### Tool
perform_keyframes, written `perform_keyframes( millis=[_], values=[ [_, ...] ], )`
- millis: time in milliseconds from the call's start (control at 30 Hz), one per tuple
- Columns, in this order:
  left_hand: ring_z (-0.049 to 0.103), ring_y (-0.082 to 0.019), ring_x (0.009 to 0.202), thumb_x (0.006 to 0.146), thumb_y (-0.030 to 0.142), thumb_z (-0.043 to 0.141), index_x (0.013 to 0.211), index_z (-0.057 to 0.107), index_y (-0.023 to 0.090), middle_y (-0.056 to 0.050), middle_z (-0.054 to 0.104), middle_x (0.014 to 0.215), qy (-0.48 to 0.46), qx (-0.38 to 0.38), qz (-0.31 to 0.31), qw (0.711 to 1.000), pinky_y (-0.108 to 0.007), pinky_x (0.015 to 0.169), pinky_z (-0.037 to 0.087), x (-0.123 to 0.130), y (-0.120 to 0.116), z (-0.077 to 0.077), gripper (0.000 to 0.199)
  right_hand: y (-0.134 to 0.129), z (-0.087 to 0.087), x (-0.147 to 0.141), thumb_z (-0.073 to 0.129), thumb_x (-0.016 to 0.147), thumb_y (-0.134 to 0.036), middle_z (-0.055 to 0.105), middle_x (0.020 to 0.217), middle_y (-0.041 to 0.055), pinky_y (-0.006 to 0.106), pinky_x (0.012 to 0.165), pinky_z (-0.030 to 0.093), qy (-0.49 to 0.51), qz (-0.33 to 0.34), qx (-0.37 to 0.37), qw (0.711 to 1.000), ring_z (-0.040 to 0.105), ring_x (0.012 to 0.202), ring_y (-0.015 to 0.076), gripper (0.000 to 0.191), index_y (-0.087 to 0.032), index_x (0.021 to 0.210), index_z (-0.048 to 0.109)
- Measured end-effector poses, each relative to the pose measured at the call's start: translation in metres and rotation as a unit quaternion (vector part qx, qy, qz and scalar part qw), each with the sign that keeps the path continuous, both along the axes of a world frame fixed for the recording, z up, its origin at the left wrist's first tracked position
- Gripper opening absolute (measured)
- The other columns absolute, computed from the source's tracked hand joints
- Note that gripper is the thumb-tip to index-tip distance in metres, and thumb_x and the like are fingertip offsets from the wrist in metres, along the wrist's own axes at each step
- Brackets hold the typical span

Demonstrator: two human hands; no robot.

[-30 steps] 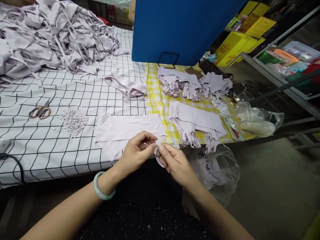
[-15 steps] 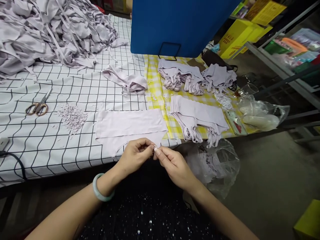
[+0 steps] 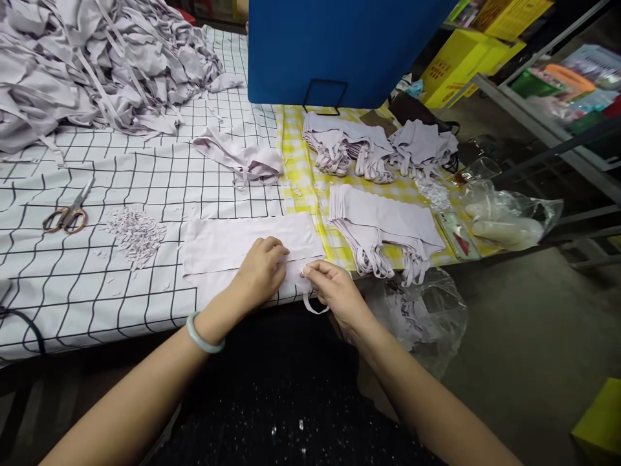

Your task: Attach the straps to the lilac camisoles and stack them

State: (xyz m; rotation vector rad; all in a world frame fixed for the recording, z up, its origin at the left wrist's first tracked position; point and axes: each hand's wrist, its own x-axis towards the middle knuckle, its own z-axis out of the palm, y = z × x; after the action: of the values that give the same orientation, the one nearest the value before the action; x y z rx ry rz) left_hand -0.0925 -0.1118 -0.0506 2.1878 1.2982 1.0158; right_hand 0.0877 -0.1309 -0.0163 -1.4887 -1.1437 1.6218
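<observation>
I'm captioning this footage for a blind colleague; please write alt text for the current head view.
A person's right hand pinches part of a pale garment at a table's edge, the left hand over it. Scissors and scraps lie left, stacked garments right, a big cloth pile at far left.

No readable lettering
Red print marks the side of the large yellow box (image 3: 449, 71) — too small and blurred to read; the upper box (image 3: 517, 21), near it, carries fainter marks — also illegible.
</observation>
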Motion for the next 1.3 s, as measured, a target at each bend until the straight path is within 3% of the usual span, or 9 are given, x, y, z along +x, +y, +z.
perform_keyframes(
  millis=[67,167,233,300,367,433,833,1300],
  values=[
    [0.058,-0.025,0.091,0.079,0.007,0.057,0.094,0.065,0.016,-0.012,0.065,0.102,0.073,0.001,-0.019,0.997,-0.042,0.082,0.053,-0.007,0.011,-0.009,0.019,0.009,-0.004,-0.004,0.074,0.072,-0.048,0.029,0.05,-0.0112,0.02,0.04,0.012,0.022,-0.029,-0.049,0.998,0.019,0.044,0.0052,0.032,-0.018,0.075,0.061],
    [0.057,-0.025,0.089,0.078,0.008,0.059,0.089,0.065,0.016,-0.012,0.064,0.101,0.101,-0.003,-0.033,0.994,-0.041,0.081,0.054,-0.011,0.017,-0.018,0.015,0.014,-0.007,-0.011,0.075,0.069,-0.045,0.029,0.047,-0.0122,0.018,0.038,0.009,0.026,-0.06,-0.08,0.995,0.018,0.041,0.0035,0.031,-0.017,0.075,0.062],
    [0.058,-0.023,0.087,0.08,0.007,0.057,0.085,0.064,0.016,-0.011,0.065,0.098,0.09,0.004,-0.023,0.996,-0.04,0.08,0.054,-0.01,0.018,-0.02,0.013,0.014,-0.007,-0.016,0.073,0.069,-0.042,0.038,0.046,-0.0106,0.017,0.036,0.014,0.016,-0.064,-0.082,0.995,0.024,0.039,0.0029,0.027,-0.017,0.072,0.062],
    [0.059,-0.022,0.085,0.082,0.005,0.053,0.082,0.063,0.017,-0.01,0.066,0.095,0.065,0.006,-0.007,0.998,-0.038,0.078,0.054,-0.009,0.018,-0.021,0.015,0.014,-0.007,-0.021,0.071,0.069,-0.039,0.051,0.051,-0.0071,0.017,0.035,0.027,0.01,-0.061,-0.083,0.995,0.034,0.038,0.0041,0.023,-0.018,0.07,0.061],
    [0.06,-0.021,0.085,0.083,0.005,0.052,0.081,0.062,0.017,-0.009,0.066,0.092,0.028,-0.001,0.005,1.0,-0.036,0.078,0.054,-0.008,0.019,-0.021,0.016,0.015,-0.008,-0.026,0.07,0.069,-0.037,0.059,0.056,-0.0044,0.02,0.038,0.04,0.011,-0.065,-0.089,0.994,0.045,0.04,0.0066,0.021,-0.018,0.069,0.06],
    [0.061,-0.02,0.086,0.083,0.005,0.053,0.082,0.062,0.017,-0.008,0.066,0.091,-0.006,-0.018,0.006,1.0,-0.036,0.079,0.054,-0.009,0.021,-0.019,0.015,0.017,-0.008,-0.031,0.069,0.069,-0.036,0.061,0.058,-0.0038,0.022,0.04,0.045,0.017,-0.081,-0.098,0.992,0.049,0.041,0.0078,0.02,-0.019,0.069,0.059],
    [0.056,-0.021,0.085,0.079,0.006,0.058,0.072,0.055,0.018,-0.006,0.063,0.086,-0.012,-0.117,0.046,0.992,-0.037,0.079,0.048,-0.003,0.023,-0.008,0.015,0.026,-0.009,-0.038,0.067,0.068,-0.031,0.062,0.056,-0.0036,0.021,0.046,0.052,0.015,-0.149,-0.107,0.983,0.056,0.043,0.008,0.015,-0.017,0.071,0.062],
    [0.054,-0.021,0.083,0.078,0.005,0.057,0.072,0.055,0.019,-0.004,0.064,0.084,-0.012,-0.117,0.051,0.992,-0.037,0.078,0.048,-0.002,0.023,-0.005,0.015,0.029,-0.01,-0.042,0.068,0.072,-0.025,0.064,0.054,-0.0012,0.018,0.042,0.048,0.044,-0.186,-0.116,0.975,0.059,0.044,0.0092,0.01,-0.016,0.072,0.063]
  ],
)
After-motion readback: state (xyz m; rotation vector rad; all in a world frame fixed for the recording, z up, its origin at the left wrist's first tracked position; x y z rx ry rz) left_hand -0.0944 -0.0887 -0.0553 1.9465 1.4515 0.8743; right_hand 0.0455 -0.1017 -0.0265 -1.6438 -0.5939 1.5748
